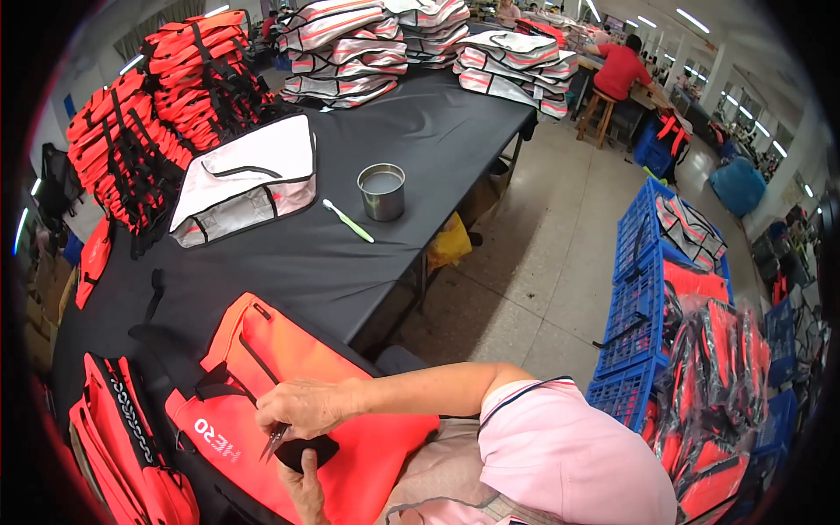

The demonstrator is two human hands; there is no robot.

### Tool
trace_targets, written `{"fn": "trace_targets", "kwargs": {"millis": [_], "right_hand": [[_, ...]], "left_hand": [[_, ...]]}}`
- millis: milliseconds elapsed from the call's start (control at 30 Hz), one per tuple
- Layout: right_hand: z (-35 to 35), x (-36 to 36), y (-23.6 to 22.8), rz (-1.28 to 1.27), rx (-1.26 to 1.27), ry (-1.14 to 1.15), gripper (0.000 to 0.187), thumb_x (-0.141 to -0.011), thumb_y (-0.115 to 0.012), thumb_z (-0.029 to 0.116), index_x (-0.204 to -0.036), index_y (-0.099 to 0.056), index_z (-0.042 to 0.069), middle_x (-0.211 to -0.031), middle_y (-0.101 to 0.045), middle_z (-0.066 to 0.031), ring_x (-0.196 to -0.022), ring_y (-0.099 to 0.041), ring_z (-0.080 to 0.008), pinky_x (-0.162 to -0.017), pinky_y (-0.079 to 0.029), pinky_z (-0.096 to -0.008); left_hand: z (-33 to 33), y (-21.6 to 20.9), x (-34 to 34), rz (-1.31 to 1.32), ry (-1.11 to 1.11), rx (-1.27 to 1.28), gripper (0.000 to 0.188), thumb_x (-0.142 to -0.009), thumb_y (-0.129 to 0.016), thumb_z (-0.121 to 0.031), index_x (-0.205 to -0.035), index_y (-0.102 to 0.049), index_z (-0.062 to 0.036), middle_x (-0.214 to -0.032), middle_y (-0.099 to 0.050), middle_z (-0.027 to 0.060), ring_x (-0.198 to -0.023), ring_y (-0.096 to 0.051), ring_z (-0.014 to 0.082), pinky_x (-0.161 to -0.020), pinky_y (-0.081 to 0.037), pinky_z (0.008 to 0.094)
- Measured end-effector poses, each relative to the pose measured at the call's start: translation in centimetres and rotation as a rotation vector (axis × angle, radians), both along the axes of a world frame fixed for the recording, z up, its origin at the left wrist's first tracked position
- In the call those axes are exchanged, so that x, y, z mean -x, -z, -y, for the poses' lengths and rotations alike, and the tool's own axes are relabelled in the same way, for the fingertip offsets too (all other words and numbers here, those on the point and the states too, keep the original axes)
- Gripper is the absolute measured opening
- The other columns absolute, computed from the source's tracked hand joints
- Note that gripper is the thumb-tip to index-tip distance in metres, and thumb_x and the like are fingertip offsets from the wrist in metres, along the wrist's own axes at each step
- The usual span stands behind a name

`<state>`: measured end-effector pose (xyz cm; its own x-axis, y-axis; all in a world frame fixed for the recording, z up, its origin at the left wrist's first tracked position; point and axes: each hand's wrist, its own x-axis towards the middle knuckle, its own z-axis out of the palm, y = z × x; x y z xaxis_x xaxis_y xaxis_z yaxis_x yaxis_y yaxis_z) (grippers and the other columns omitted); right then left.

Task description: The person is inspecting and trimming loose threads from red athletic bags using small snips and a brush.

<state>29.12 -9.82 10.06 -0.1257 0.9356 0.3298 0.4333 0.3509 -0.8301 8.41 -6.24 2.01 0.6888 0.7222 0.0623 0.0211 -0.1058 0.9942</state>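
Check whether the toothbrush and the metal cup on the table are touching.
Apart. The head view shows a strip of black tabletop between the toothbrush and the metal cup.

Snips (274, 444) partly hidden by right hand (304, 408), left hand (303, 486) partly behind black flap (319, 451), cut off below

Single head-worn fisheye view, close above table (420, 140), facing down and forward.

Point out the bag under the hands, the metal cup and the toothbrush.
Bag (372, 444): head view, on its red fabric.
Metal cup (382, 203): head view, on its side wall.
Toothbrush (353, 225): head view, on its green handle.
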Motion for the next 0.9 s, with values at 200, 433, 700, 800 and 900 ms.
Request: {"fn": "trace_targets", "kwargs": {"millis": [200, 433, 700, 800, 900], "right_hand": [[-2.1, 1.0, 5.9, -0.442, 0.238, -0.037, 0.031, -0.07, -0.082, 0.022, -0.079, -0.064, -0.002, -0.07, -0.063, -0.0084, -0.062, -0.062, -0.0226, -0.057, -0.048, -0.0352], [-0.1, 3.6, 7.5, -1.068, 0.858, -0.167, 0.031, -0.074, -0.086, 0.027, -0.083, -0.065, 0.006, -0.076, -0.061, -0.001, -0.075, -0.061, -0.0131, -0.059, -0.047, -0.0289], [4.3, -2.9, 2.8, -0.398, 0.408, 0.338, 0.038, -0.102, -0.055, 0.024, -0.126, -0.062, -0.004, -0.114, -0.068, -0.0095, -0.1, -0.061, -0.0136, -0.091, -0.048, -0.0273], [6.1, -1.7, 2.5, -0.255, 0.33, 0.48, 0.025, -0.092, -0.068, 0.017, -0.107, -0.067, -0.003, -0.086, -0.067, -0.0077, -0.076, -0.059, -0.0107, -0.07, -0.049, -0.0256], [6.9, -0.4, 1.8, -0.132, 0.284, 0.477, 0.02, -0.088, -0.073, 0.015, -0.097, -0.067, -0.002, -0.084, -0.069, -0.0095, -0.073, -0.064, -0.0144, -0.067, -0.051, -0.0279]], "left_hand": [[1.5, -0.9, 0.2, -0.038, -0.187, -0.479, 0.047, -0.077, -0.08, -0.014, -0.117, -0.061, 0.0029, -0.132, -0.051, 0.0104, -0.115, -0.048, 0.0225, -0.099, -0.042, 0.0347], [1.9, -0.5, 0.4, -0.145, -0.251, -0.631, 0.044, -0.07, -0.083, -0.013, -0.11, -0.067, -0.001, -0.121, -0.06, 0.0154, -0.123, -0.05, 0.0359, -0.101, -0.042, 0.0426], [1.5, -0.8, -2.5, -0.027, -0.251, -0.1, 0.024, -0.077, -0.08, -0.003, -0.1, -0.075, -0.0008, -0.11, -0.07, 0.0127, -0.097, -0.068, 0.019, -0.085, -0.054, 0.0309], [1.8, 0.0, -2.7, 0.063, -0.231, -0.068, 0.023, -0.079, -0.078, 0.001, -0.101, -0.075, -0.0001, -0.111, -0.07, 0.0126, -0.1, -0.067, 0.0178, -0.087, -0.053, 0.0293], [1.9, 0.1, -2.6, 0.072, -0.227, -0.068, 0.023, -0.079, -0.076, 0.003, -0.102, -0.075, -0.002, -0.114, -0.07, 0.0127, -0.102, -0.067, 0.0185, -0.088, -0.055, 0.0298]]}}
